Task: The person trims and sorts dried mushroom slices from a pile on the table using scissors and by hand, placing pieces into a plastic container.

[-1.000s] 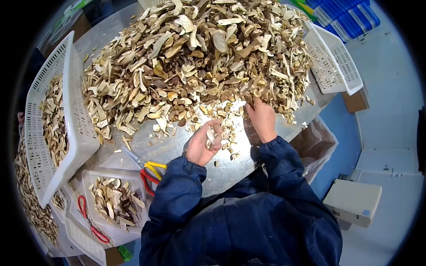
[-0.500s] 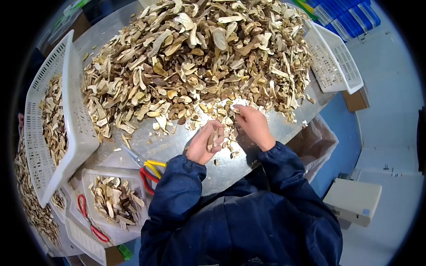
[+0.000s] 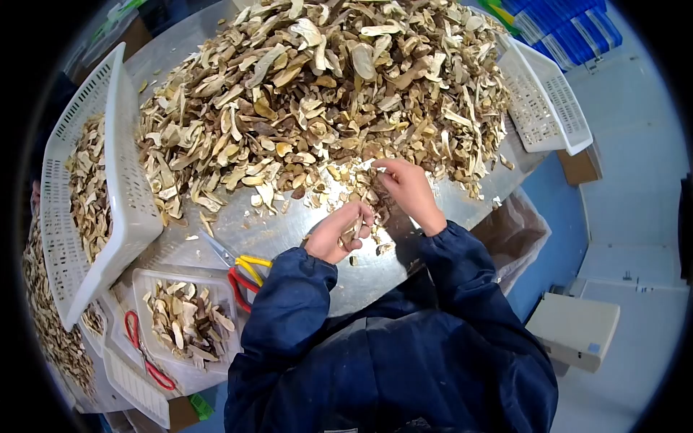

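Note:
A large heap of dried mushroom slices (image 3: 317, 108) covers the metal table in front of me. My left hand (image 3: 339, 232) is curled, palm up, around a few pale mushroom slices near the heap's front edge. Just to the right, my right hand (image 3: 411, 189) reaches to that front edge with its fingers drawn together among small mushroom bits (image 3: 354, 177). Whatever lies between its fingertips is too small to make out. Scissors with red and yellow handles (image 3: 245, 278) lie left of my left sleeve.
A white slotted basket (image 3: 133, 209) holding slices stands at left, another basket (image 3: 548, 101) at right. A clear tray (image 3: 231, 317) of slices and red-handled scissors (image 3: 137, 350) are at lower left. A lined bin (image 3: 516, 238) stands beside the metal table (image 3: 289, 234).
My right hand has shifted slightly up and left along the heap's front edge. My left hand's fingers have curled further in, moving a little to the right, slices still held.

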### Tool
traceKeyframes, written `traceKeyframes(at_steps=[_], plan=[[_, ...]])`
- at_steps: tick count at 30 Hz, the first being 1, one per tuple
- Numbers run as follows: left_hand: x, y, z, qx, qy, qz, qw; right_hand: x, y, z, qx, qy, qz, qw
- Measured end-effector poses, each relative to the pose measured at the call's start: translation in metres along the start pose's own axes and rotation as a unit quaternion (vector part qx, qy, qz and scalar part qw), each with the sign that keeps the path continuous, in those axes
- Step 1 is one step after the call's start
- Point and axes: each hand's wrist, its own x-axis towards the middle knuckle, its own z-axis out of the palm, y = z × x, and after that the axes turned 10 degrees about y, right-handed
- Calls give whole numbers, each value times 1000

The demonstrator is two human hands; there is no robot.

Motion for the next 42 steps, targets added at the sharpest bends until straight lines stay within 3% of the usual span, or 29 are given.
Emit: traceKeyframes(at_steps=[3, 4, 8, 11, 12, 16, 20, 24, 27, 29, 30, 31, 33, 37, 41, 42], plan=[[-1, 1, -5, -42, -24, -6, 999, 4, 1, 8, -194, -62, -51, 978], [-2, 2, -5, -48, -28, -8, 998, 5, 0, 8, -174, -65, -35, 982], [-3, 6, 3, -44, -16, -12, 999, 11, -5, -9, -32, -69, 52, 996], [-5, 8, 8, -54, 34, -34, 997, 11, -16, -26, 224, -224, 177, 932], [-5, 8, 9, -56, 50, -39, 996, 13, -17, -26, 210, -249, 189, 927], [-1, 2, 3, -77, 17, 6, 997, 17, -12, 3, -23, -76, 37, 996], [0, -3, -7, -98, -18, 8, 995, 10, -24, 22, -145, -69, -5, 987], [10, -10, -14, -96, -85, 32, 991, 18, 0, 17, -13, -90, 2, 996], [7, -4, -8, -79, -59, 6, 995, 14, -12, -6, 99, -81, 201, 971], [-5, 7, 11, -59, 5, -34, 998, 8, -27, -23, 265, -190, 215, 920], [-9, 10, 21, -45, 59, -46, 996, 11, -33, -26, 220, -195, 194, 936], [-6, 6, 18, -42, 40, -42, 997, 13, -36, -27, 174, -197, 173, 949], [3, -4, 5, -32, -1, -32, 999, 28, -31, -18, -1, -98, 124, 987], [-6, 2, 4, -24, -48, -35, 998, 33, 3, 15, -152, 7, -37, 988], [-2, 0, -2, -62, -35, -37, 997, 26, 10, 18, -183, -64, 28, 981], [-2, 0, 0, -80, -36, -37, 995, 24, 6, 9, -89, -69, 94, 989]])
